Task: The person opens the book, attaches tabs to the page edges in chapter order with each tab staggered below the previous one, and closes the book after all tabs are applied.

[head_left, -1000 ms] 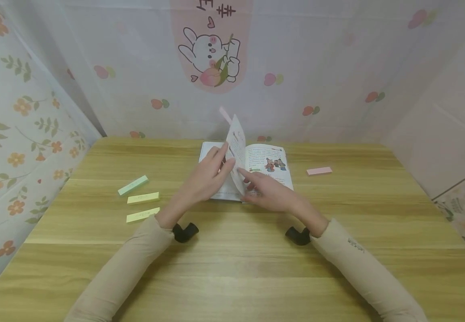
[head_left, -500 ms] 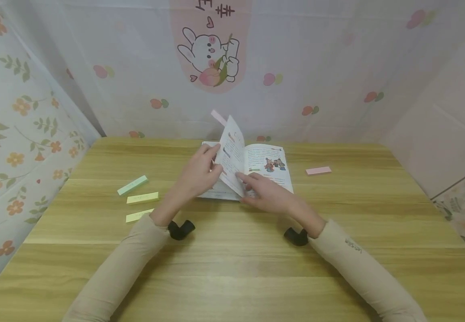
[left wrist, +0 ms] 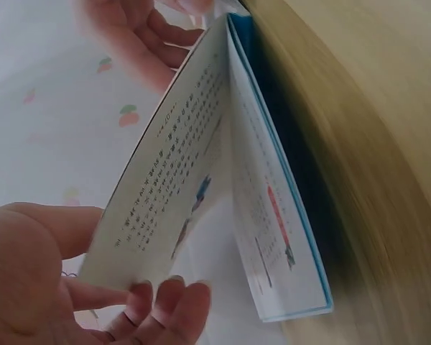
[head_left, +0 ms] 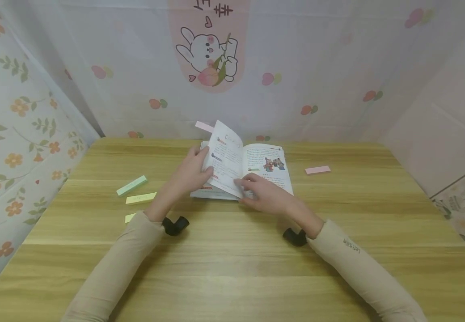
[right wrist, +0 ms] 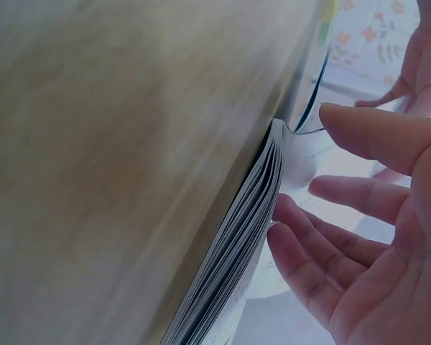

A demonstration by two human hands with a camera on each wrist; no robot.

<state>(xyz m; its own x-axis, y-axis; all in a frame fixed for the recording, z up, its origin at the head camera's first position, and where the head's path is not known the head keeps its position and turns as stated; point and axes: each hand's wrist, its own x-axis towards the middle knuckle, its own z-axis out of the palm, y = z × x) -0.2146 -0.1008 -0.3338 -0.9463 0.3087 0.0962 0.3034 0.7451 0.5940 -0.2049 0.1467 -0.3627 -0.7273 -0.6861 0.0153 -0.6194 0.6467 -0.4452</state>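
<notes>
An illustrated book (head_left: pixel 258 154) lies spread near the table's far edge. My left hand (head_left: pixel 189 173) pinches the outer edge of a raised page (head_left: pixel 228 156), thumb on one face and fingers on the other, as the left wrist view shows. From that page's top a pink sticky tab (head_left: pixel 204 126) pokes out. Beneath it the left side of the book (left wrist: pixel 269 223) lies flat. My right hand (head_left: pixel 265 193) is at the lower middle of the book, its loosely bent fingertips against the paper near the spine. In the right wrist view those fingers touch the thick page block (right wrist: pixel 233 266).
On the left of the wooden table (head_left: pixel 224 268) lie a green sticky-note pad (head_left: pixel 132 185) and two yellow pads (head_left: pixel 141 198), the nearer one mostly behind my left forearm. A pink pad (head_left: pixel 318 170) lies right of the book. A patterned curtain (head_left: pixel 289 53) hangs behind the table.
My left hand has moved left and drawn the page with its pink tab from nearly upright down toward the left. The right hand has stayed near the spine.
</notes>
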